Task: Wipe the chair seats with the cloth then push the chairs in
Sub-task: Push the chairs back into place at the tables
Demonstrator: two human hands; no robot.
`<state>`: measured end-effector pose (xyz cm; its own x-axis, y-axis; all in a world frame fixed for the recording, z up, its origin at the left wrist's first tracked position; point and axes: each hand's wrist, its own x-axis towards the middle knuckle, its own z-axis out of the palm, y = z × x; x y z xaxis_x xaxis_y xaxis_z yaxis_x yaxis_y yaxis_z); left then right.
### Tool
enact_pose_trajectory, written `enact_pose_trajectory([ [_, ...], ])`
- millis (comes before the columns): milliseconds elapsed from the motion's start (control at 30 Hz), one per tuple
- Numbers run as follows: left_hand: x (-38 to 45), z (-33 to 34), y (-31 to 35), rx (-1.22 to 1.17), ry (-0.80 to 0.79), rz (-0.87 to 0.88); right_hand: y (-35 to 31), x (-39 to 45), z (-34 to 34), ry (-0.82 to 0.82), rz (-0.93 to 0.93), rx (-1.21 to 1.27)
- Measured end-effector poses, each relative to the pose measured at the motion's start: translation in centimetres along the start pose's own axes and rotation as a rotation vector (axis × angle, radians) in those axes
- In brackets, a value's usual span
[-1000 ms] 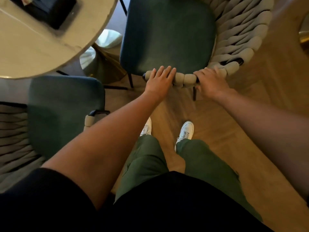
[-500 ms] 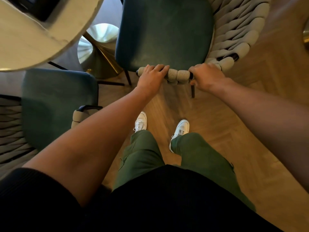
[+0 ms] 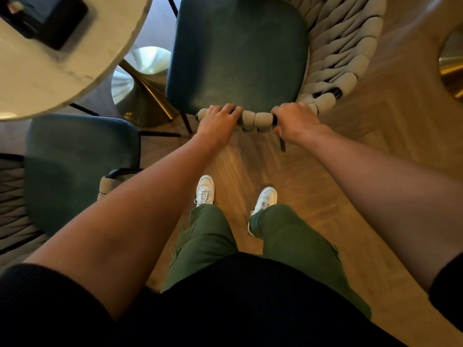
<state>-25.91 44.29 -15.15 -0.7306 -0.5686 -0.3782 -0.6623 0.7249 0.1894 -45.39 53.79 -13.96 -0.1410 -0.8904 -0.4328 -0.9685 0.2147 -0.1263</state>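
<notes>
A chair with a dark green seat and a grey woven rope back stands in front of me. Its padded top rail runs along the near edge. My left hand grips the rail's left end, fingers curled over it. My right hand is closed around the rail's right part. A second green-seated chair stands at the lower left, partly under my left forearm. No cloth is in view.
A round white table fills the upper left, with a dark flat object on it and a gold pedestal base beneath. Wooden herringbone floor spreads right. Another gold base shows at the right edge.
My left hand went from lying flat with fingers stretched over the rail to curling around it. Both hands now clasp the rail more tightly.
</notes>
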Motion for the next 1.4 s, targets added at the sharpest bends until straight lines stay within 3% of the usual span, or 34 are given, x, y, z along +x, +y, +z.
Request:
enact_pose_trajectory([
  [233,-2.0,-2.7,1.3,0.004,-0.128,-0.026,0.2,-2.1,-0.8,-0.129,-0.017,0.018],
  [500,-5.9,-5.9,4.6,-0.020,-0.106,-0.051,-1.2,-7.7,-3.2,-0.151,0.078,0.134],
  [933,-2.6,-7.9,6.5,0.058,-0.093,0.210,1.1,-12.4,-6.6,-0.090,0.312,0.167],
  [1200,2.7,-9.8,10.5,0.149,-0.107,0.303,7.1,-11.4,-7.9,-0.062,0.306,0.184],
  [1400,10.2,-9.9,16.0,0.157,-0.158,0.260,15.4,-8.7,-9.0,-0.080,0.236,0.218],
])
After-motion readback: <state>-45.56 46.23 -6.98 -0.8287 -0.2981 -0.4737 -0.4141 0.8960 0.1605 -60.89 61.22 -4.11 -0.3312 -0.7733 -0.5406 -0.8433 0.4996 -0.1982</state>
